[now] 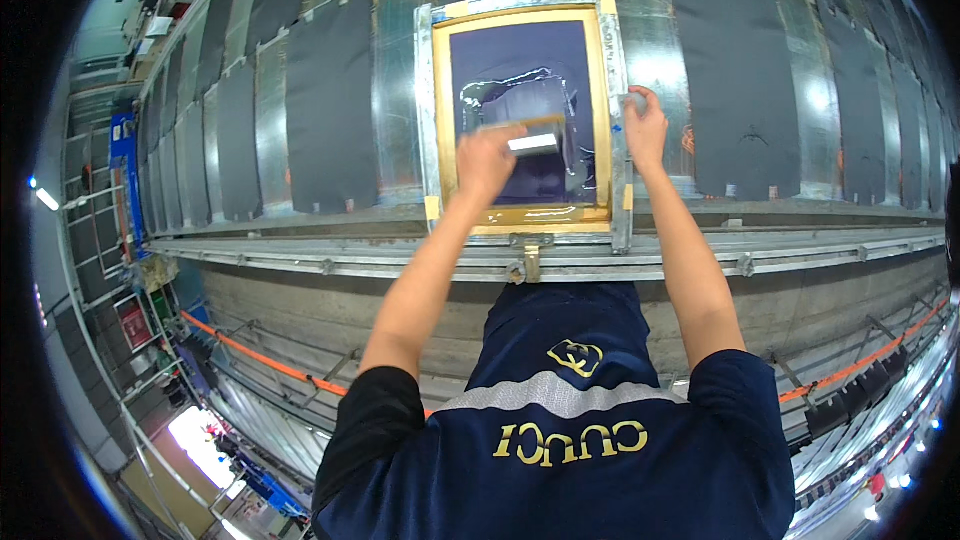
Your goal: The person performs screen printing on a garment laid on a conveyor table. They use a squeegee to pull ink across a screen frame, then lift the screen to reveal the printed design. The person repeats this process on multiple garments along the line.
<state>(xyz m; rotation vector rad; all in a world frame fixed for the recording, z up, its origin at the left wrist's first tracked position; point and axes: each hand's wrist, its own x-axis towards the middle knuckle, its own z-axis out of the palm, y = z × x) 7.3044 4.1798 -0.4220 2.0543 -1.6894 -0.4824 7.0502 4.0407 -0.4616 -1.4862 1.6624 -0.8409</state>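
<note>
A screen-printing frame (604, 90) with a yellow inner border lies in front of me, set inside a metal outer frame (425, 90). Its mesh (520, 45) is dark purple, and glossy wet ink (545, 75) spreads across the middle. My left hand (487, 165), slightly blurred, grips a flat squeegee (540, 140) over the lower half of the mesh. At the metal frame's right side, my right hand (648, 130) has its fingers closed around a small greyish piece. Whether that piece belongs to the frame I cannot tell.
A long metal printing table (400, 70) carries rows of dark grey fabric panels (330, 105) on both sides. Metal rails (400, 258) run along its near edge. An orange bar (260, 352) lies lower left, and a blue machine part (122, 170) stands at the table's left end.
</note>
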